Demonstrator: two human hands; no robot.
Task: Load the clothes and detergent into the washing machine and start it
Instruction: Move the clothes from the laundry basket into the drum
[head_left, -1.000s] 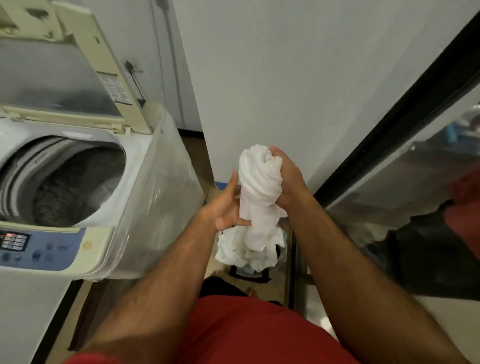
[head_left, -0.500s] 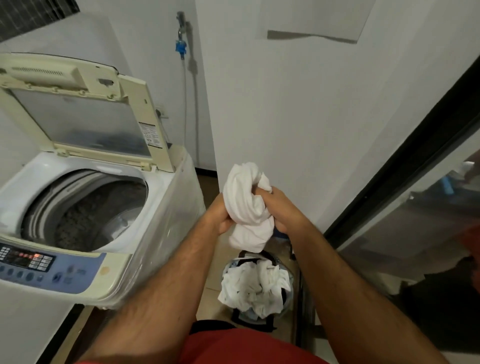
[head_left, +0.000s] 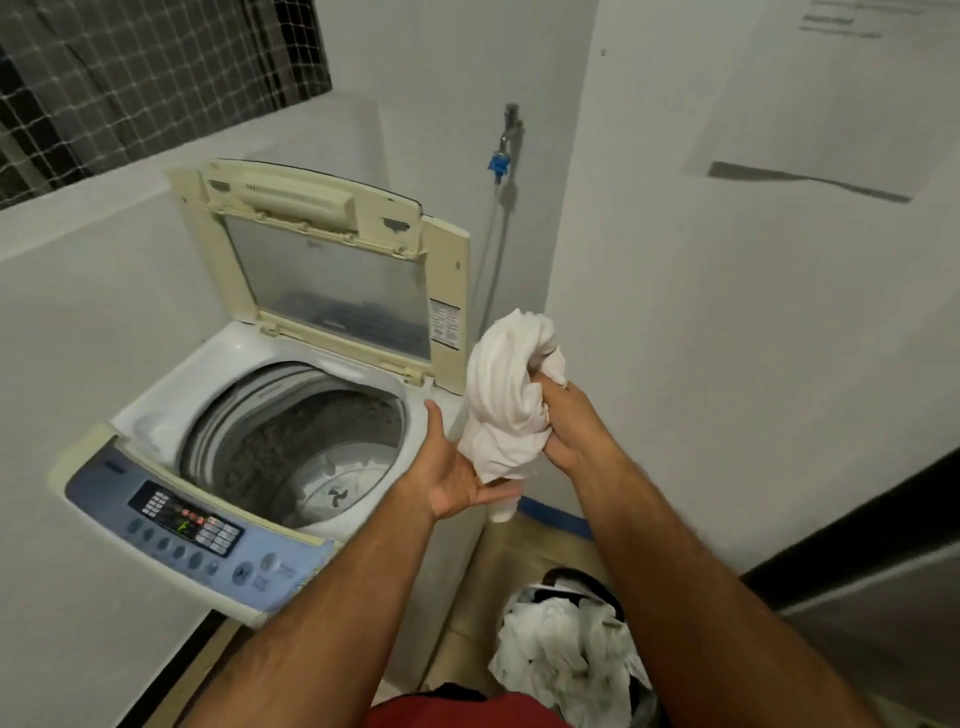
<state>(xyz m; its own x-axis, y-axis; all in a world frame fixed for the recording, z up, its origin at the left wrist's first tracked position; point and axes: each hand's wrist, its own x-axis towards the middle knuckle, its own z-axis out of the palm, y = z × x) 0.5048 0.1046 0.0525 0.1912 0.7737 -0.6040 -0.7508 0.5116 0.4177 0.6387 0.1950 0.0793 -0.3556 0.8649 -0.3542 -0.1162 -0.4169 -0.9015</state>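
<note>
I see my right hand (head_left: 569, 431) gripping a bunched white cloth (head_left: 511, 400), with the fingers curled tight into its folds. My left hand (head_left: 457, 475) is flat and loose, palm up, and it touches the bottom of the cloth where a bit hangs down. The cloth is up in the air, just to the right of the washer (head_left: 249, 441), beside its rim and not inside. The washer lid (head_left: 322, 270) stands up and open. I can look down into the drum (head_left: 311, 452), and I see gray metal walls and a small fan shape at the bottom. On the front of the washer is a blue panel (head_left: 192, 530) with buttons and small red and green lights. Down on the floor near my right arm is a basket (head_left: 582, 582) with a dark rim, and more white clothes (head_left: 566, 649) are piled in it. A tap (head_left: 506, 140) with a blue part sits on the wall behind the washer, and a hose hangs down from it. A paper (head_left: 841, 93) is stuck on the wall to the right.
</note>
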